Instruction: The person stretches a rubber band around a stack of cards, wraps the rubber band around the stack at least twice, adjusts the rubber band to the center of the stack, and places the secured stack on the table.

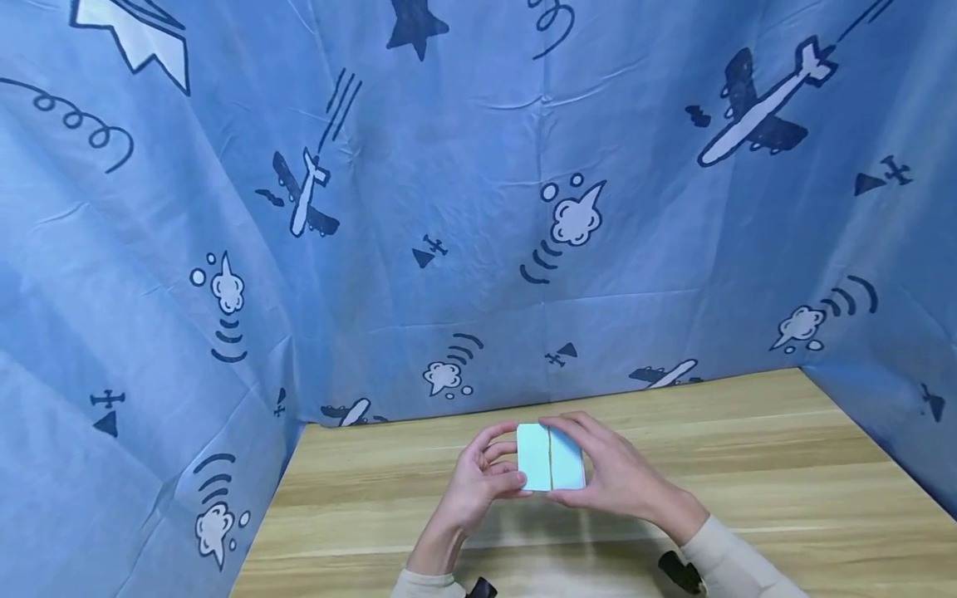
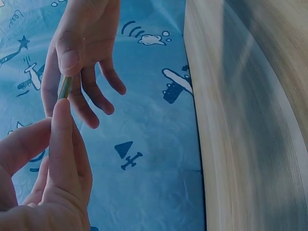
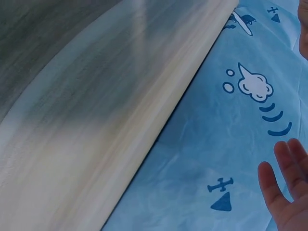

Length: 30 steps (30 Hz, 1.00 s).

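A thin, light-blue square pad of paper [image 1: 533, 457] is held up above the table between both hands, with a narrow yellowish-brown band [image 1: 551, 461] running down its face. The left hand [image 1: 482, 473] pinches its left side, thumb on the face near the lower corner. From the right, the right hand [image 1: 620, 473] grips it between a finger at the top edge and the thumb at the bottom. Seen edge-on in the left wrist view, the pad [image 2: 64, 88] is a slim strip between fingertips. Fingers [image 3: 272, 190] show in the right wrist view, where the pad is out of sight.
Below the hands lies a wood-grain table [image 1: 359, 498]. Blue cloth [image 1: 478, 291] printed with planes and clouds hangs behind it and at both sides. Black devices [image 1: 682, 573] sit by the wrists at the bottom edge.
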### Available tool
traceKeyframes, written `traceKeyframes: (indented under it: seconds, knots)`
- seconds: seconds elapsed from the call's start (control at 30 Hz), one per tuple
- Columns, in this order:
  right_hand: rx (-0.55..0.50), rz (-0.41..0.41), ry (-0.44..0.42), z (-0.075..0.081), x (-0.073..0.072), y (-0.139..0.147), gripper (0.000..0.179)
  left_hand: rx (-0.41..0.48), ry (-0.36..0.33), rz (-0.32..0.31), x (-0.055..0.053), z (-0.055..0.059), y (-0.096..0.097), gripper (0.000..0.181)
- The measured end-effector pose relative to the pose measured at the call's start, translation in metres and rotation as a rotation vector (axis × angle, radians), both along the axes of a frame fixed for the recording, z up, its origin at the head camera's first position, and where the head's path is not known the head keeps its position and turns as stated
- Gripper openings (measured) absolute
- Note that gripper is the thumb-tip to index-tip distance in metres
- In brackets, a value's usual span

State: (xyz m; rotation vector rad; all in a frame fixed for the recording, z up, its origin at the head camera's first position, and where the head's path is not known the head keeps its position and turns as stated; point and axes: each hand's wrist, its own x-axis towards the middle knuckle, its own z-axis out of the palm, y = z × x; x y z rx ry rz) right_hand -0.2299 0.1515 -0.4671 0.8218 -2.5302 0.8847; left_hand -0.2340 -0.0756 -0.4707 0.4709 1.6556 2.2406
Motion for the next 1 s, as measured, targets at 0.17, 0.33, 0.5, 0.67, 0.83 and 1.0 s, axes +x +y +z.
traceKeyframes:
  seconds: [0.17, 0.33, 0.5, 0.67, 0.83, 1.0]
  knots:
    - [-0.016, 0.008, 0.041, -0.001, -0.0009, 0.0017, 0.093, 0.006, 0.01, -0.011, 0.0, -0.0007, 0.0013, 0.068]
    - [-0.004, 0.03, 0.089, -0.0012, -0.0016, 0.0032, 0.094, 0.009, 0.004, -0.006, 0.0004, -0.0026, 0.0028, 0.068]
    - [0.005, 0.047, 0.095, -0.0014, -0.0014, 0.0041, 0.094, 0.005, -0.001, 0.009, 0.0016, -0.0033, 0.0043, 0.069]
    - [-0.012, 0.05, 0.071, 0.0003, 0.0, 0.0039, 0.095, 0.002, 0.014, 0.005, 0.0013, -0.0034, 0.0049, 0.067]
    - [-0.039, 0.021, 0.038, 0.0018, 0.0009, 0.0042, 0.094, 0.0, 0.025, 0.003, 0.0015, -0.0032, 0.0055, 0.066]
    - [-0.036, 0.018, 0.008, 0.001, 0.0018, 0.0047, 0.094, 0.007, 0.006, 0.016, 0.0021, -0.0042, 0.0058, 0.068]
